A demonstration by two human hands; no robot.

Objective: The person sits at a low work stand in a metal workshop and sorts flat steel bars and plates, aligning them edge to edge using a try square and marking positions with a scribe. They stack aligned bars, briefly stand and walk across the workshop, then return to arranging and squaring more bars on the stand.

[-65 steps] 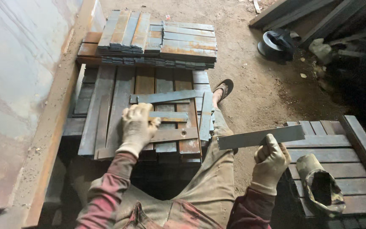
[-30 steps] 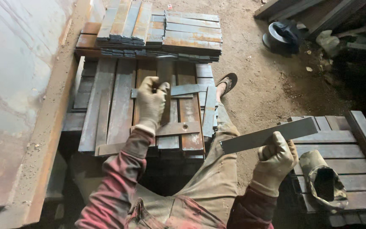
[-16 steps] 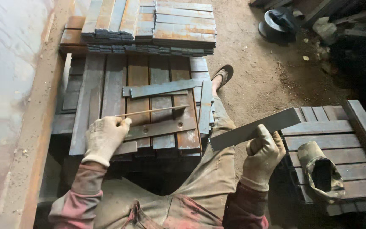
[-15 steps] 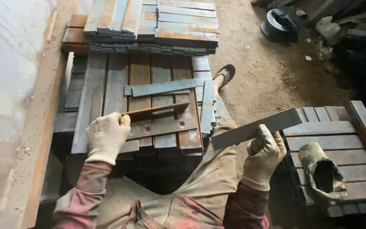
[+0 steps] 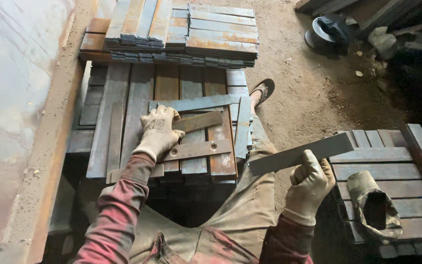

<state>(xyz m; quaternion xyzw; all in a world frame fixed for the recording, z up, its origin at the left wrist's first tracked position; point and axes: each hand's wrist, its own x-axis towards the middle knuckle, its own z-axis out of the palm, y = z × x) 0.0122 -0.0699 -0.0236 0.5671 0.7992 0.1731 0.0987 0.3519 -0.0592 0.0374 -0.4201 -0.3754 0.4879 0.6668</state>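
My left hand [image 5: 158,131], in a pale work glove, rests on the end of a short flat steel bar [image 5: 199,121] that lies across a bed of long rusty steel strips [image 5: 123,112]. Just below it lies another flat bar with holes [image 5: 199,149]. My right hand [image 5: 308,186], also gloved, grips a grey flat steel bar [image 5: 301,153] and holds it up at a slant over my right knee. A longer grey bar [image 5: 194,103] lies crosswise above the left hand.
A stack of cut steel strips [image 5: 181,32] sits at the far end. More strips [image 5: 382,166] lie at the right with a spare glove [image 5: 369,205] on them. A large metal sheet [image 5: 15,107] borders the left. My sandalled foot [image 5: 262,90] rests on dirt.
My left hand moved from the left edge of the strips back onto the short bar. The right hand keeps the grey bar raised, nearly still.
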